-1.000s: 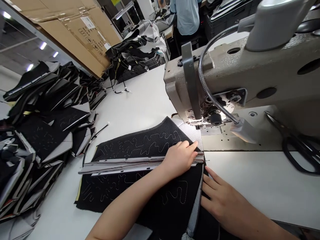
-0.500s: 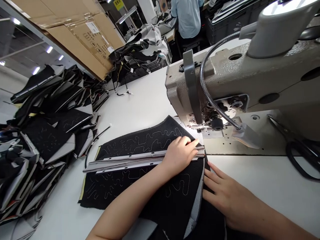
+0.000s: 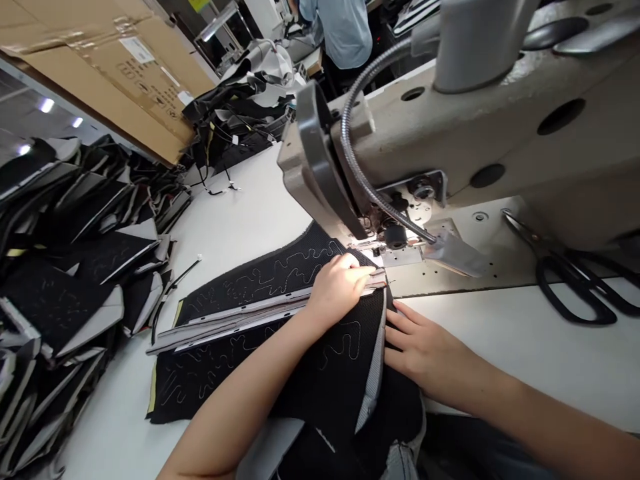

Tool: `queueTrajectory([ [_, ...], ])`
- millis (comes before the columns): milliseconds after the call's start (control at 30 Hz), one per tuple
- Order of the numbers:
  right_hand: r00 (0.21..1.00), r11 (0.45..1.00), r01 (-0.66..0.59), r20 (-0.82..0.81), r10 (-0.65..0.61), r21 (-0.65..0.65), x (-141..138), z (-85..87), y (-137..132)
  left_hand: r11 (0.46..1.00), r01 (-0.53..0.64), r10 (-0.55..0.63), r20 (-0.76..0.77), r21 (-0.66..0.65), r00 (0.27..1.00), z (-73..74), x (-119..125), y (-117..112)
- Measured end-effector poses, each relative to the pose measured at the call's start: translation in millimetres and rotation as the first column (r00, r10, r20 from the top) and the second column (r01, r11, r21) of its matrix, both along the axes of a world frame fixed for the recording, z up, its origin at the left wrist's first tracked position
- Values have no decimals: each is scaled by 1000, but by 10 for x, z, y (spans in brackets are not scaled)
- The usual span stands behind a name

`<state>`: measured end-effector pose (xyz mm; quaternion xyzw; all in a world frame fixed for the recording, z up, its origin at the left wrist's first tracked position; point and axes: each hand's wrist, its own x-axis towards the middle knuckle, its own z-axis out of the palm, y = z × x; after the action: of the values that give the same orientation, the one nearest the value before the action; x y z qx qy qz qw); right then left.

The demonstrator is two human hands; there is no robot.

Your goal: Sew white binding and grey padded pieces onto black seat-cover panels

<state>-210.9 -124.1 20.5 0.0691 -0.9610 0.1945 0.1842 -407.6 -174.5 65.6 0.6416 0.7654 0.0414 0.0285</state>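
Note:
A black mesh panel (image 3: 270,277) with pale wavy stitching lies folded on the table, its far end running under the sewing machine's presser foot (image 3: 395,239). Layered grey strips with small holes (image 3: 235,321) lie across the fold. My left hand (image 3: 340,288) pinches the strips and the fold close to the foot. My right hand (image 3: 417,347) rests flat with spread fingers, its fingertips on the panel's right edge. The panel's underside and part of the needle area are hidden.
The sewing machine's arm (image 3: 425,133) fills the upper right, with a flexible lamp (image 3: 360,167) and black-handled scissors (image 3: 570,287) on its bed. Stacked panels (image 3: 60,300) lie to the left. Behind are a cardboard sheet (image 3: 110,73), more material (image 3: 235,120), and a seated co-worker (image 3: 337,33).
The view has turned and tilted, so the machine sits further left. My hands still hold their places on the panel, with the left pinching the strips near the foot.

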Motion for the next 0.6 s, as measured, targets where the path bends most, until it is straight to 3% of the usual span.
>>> queueTrajectory([
  [200, 997, 995, -52, 54, 57, -88, 54, 63, 26, 1000, -26, 27, 32, -10, 999, 20, 29, -21],
  [400, 992, 982, -77, 81, 92, -170, 59, 138, 48, 1000, 21, -21, 14, -14, 1000, 22, 40, 5],
  [600, 991, 984, -77, 100, 94, -158, 55, 95, 33, 989, -142, 119, 324, 49, 939, 74, -111, 146],
])
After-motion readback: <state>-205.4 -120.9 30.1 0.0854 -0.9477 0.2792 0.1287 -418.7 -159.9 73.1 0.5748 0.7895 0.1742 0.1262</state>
